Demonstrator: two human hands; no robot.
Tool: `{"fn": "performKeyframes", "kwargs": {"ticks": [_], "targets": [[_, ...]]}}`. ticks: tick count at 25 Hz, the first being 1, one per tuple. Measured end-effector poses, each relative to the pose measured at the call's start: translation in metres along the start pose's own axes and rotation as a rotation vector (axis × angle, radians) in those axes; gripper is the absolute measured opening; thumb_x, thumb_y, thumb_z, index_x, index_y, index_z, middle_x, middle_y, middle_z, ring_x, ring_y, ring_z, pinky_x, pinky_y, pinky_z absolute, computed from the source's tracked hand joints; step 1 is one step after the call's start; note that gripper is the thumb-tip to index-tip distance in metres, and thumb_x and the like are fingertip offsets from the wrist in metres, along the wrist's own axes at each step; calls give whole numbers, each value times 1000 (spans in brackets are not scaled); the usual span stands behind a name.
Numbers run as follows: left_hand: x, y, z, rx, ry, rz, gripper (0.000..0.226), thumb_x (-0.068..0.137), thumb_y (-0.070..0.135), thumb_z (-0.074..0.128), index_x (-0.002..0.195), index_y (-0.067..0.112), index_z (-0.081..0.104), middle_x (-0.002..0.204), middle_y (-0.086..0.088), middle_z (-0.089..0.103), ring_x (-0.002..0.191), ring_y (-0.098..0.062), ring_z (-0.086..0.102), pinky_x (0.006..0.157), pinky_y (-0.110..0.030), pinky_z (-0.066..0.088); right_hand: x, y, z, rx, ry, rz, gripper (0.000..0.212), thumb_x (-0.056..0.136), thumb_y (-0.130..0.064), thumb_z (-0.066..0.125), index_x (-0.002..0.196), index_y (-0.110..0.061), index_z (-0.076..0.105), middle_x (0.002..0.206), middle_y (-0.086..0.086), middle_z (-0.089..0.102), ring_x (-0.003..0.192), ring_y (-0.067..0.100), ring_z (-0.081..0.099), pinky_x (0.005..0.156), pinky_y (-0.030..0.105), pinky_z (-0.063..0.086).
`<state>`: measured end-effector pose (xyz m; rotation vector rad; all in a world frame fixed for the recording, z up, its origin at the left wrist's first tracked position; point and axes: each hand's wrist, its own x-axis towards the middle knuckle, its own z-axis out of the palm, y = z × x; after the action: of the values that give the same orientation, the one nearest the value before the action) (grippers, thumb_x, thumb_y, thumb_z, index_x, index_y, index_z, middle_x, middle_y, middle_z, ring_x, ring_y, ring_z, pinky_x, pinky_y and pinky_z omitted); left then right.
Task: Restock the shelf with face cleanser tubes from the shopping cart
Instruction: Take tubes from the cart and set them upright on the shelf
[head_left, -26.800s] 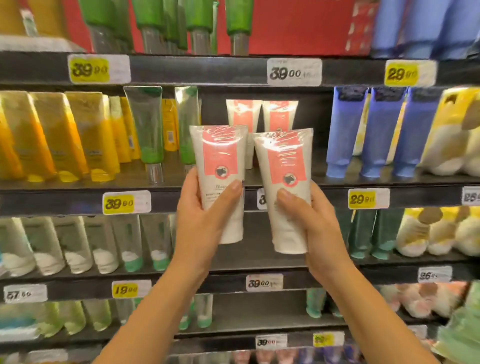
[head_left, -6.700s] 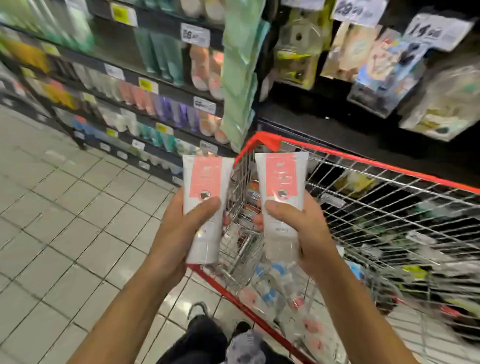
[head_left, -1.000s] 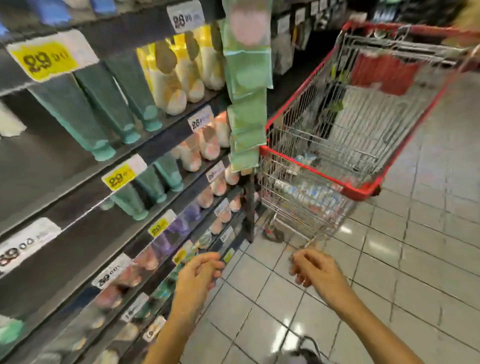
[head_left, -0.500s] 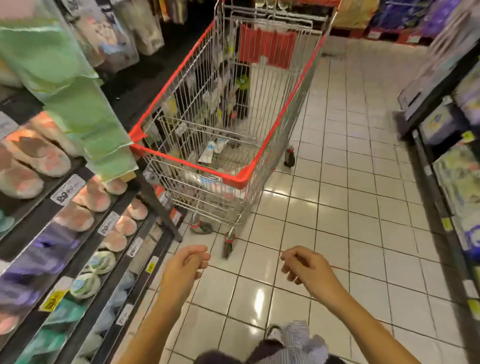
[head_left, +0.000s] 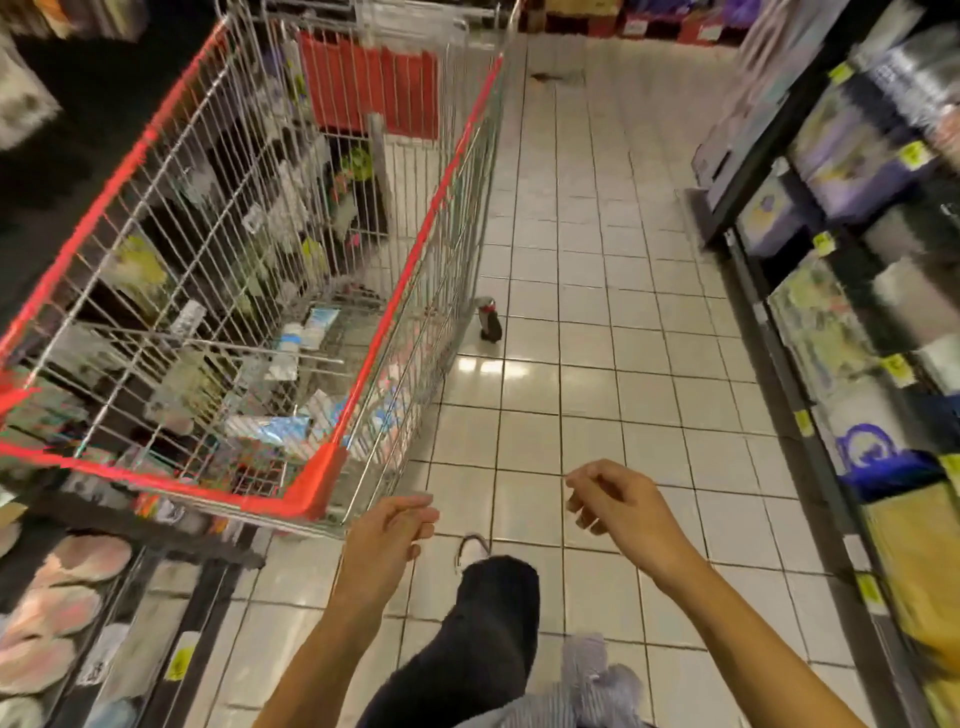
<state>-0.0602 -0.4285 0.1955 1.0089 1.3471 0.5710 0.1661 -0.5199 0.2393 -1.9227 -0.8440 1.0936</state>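
Head | left hand, right hand: grips loosely curled, empty | shopping cart tubes blurred, perhaps lying flat

Shopping cart ahead left, shelves right, packets in cart, floor between

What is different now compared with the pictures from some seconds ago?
The two pink-labelled tubes were let go: the left hand and the right hand now hold nothing. The view has swung toward the shopping cart, which still holds goods.
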Motion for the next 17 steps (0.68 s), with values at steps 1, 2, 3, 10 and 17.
{"fn": "performKeyframes", "kwargs": {"ticks": [1, 2, 3, 10, 17], "targets": [[19, 17, 11, 2, -9, 14, 22, 88, 4, 56, 82, 22, 69, 76, 0, 71, 73, -18, 62, 64, -28, 45, 18, -5, -7, -4, 10, 10, 16, 96, -18, 51, 94, -11, 65, 83, 10, 69, 67, 13, 62, 59, 21, 49], [36, 36, 22, 8, -26, 32, 23, 89, 5, 56, 83, 23, 68, 76, 3, 71, 75, -17, 63, 65, -26, 45, 36, -12, -14, -3, 23, 19, 16, 96, -18, 51, 94, -11, 65, 83, 10, 69, 67, 13, 62, 59, 20, 49], [55, 57, 32, 17, -53, 55, 23, 90, 6, 55, 84, 23, 68, 77, 4, 71, 78, -15, 64, 66, -25, 45, 55, -22, -22, 4, 36, 21, 15, 96, -17, 51, 94, -11, 64, 83, 10, 69, 67, 12, 62, 58, 17, 49], [131, 210, 49, -56, -34, 319, 21, 89, 3, 54, 89, 19, 69, 74, 4, 72, 67, -1, 64, 60, -13, 49, 174, -137, -44, 83, 17, -201, 14, 95, -14, 52, 96, -11, 65, 82, 8, 68, 67, 11, 62, 61, 16, 50], [224, 287, 24, -183, 268, 332, 19, 90, 9, 56, 90, 23, 70, 83, 5, 74, 74, -2, 65, 62, -15, 51, 319, -272, -23, 231, -192, -505, 15, 94, -6, 50, 100, 0, 62, 75, 10, 64, 62, 11, 59, 58, 22, 51]]}}
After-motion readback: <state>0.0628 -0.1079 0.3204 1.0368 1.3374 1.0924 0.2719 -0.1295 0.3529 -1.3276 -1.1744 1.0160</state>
